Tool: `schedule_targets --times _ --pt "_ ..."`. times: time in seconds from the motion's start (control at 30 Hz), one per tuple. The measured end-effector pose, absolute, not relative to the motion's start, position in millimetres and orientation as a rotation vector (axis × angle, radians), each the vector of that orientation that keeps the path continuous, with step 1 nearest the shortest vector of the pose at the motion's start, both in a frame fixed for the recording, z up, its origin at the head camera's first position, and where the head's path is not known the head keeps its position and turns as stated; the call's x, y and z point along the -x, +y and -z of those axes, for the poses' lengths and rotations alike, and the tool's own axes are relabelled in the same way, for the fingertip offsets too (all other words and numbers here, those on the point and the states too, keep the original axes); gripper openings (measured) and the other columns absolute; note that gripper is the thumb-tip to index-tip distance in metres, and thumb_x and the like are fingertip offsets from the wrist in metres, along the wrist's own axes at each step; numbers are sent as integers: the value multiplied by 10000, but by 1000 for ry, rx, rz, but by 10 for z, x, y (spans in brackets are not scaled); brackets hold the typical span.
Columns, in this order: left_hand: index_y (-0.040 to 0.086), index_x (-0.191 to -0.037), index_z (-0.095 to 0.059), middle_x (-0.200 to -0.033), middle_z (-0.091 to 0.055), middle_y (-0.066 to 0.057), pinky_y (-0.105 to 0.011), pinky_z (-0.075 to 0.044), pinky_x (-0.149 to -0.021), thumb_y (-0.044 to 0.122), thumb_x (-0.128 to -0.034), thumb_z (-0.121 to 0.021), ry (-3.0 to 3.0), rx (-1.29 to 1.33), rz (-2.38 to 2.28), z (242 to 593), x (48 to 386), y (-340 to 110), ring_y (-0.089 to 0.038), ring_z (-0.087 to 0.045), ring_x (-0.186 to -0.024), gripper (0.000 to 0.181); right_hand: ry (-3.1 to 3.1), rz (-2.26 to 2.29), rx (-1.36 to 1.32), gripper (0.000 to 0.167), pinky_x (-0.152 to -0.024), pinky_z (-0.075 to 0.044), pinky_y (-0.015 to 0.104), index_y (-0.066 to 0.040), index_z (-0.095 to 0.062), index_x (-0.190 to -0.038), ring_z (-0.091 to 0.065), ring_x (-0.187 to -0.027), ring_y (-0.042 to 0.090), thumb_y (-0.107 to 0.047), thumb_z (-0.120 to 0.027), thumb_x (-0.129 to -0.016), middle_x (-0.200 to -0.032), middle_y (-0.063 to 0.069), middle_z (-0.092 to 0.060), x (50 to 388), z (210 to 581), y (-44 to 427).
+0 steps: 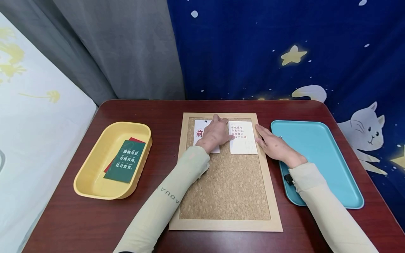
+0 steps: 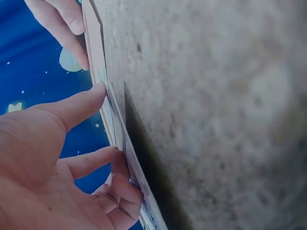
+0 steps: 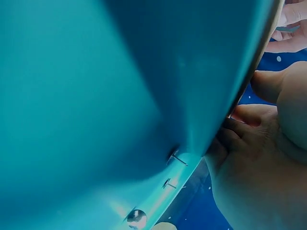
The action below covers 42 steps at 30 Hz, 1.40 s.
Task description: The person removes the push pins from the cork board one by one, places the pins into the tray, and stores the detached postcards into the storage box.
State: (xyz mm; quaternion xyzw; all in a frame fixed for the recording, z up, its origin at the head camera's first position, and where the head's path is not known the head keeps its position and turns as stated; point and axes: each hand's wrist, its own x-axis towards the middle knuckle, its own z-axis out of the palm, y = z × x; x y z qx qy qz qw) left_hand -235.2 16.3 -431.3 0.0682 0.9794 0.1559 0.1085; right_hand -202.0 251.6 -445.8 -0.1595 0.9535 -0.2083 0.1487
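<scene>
My left hand (image 1: pixel 215 131) rests on the upper part of a wood-framed corkboard (image 1: pixel 226 189), its fingers over a white card (image 1: pixel 198 128) with red characters. The thumb touches a second white card (image 1: pixel 243 140) with small red print, which lies to the right. A small dark round spot, perhaps a tack head, shows at the left card's top; the hand covers much of this card. In the left wrist view one card edge stands off the cork. Against the frame's right edge rests my right hand (image 1: pixel 276 146), fingers stretched out and holding nothing.
A blue tray (image 1: pixel 319 158) lies under my right forearm, with several thumbtacks (image 3: pixel 136 219) in its corner. The yellow basket (image 1: pixel 91 175) at left holds a green card (image 1: pixel 124 161) over a red one (image 1: pixel 134 140). Curtains (image 1: pixel 227 52) hang behind the table (image 1: pixel 164 116).
</scene>
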Motion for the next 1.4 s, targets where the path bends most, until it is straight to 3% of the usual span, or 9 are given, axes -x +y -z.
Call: schedule_targets --times 0.3,0.5,0.87,1.17,1.4 --pt "197 -1620 -389 -1415 -421 -131 -332 -580 -804 497 -913 -767 2822 -228 -442 4275 2381 155 -188 -553 -1074 856 2747 595 477 644 -1234 -295 629 -15 -89 -1664 -216 -1579 469 -256 -380 -1143 -1735 257 -115 2014 4479 2522" --pt "271 -1601 -417 -1384 -433 -126 -338 -560 -793 482 -893 -790 2813 -208 -475 4253 2419 163 -198 -550 -1048 827 2761 595 492 641 -1227 -300 633 -5 -107 -1661 -233 -1568 484 -265 -381 -1143 -1724 280 -131 2012 4458 2521" --pt "279 -1544 -464 -1438 -427 -150 -357 -552 -793 415 -845 -865 2801 -141 -649 4292 2430 149 -248 -596 -976 817 2765 583 491 641 -1235 -290 629 -3 -100 -1661 -216 -1577 475 -258 -380 -1143 -1729 272 -122 2023 4477 2519" --pt "225 -1490 -461 -1379 -555 -77 -376 -539 -986 305 -820 -907 2808 -215 -791 4324 2430 135 -221 -587 -1042 809 2763 591 492 643 -1244 -280 620 -2 -104 -1660 -204 -1587 463 -251 -389 -1141 -1731 264 -128 2022 4482 2520" --pt "172 -1468 -435 -1237 -700 -15 -331 -547 -915 222 -828 -899 2794 -229 -837 4322 2423 163 -170 -630 -976 792 2763 589 492 643 -1242 -278 627 -2 -104 -1660 -210 -1582 469 -258 -385 -1142 -1729 267 -132 2024 4481 2518"
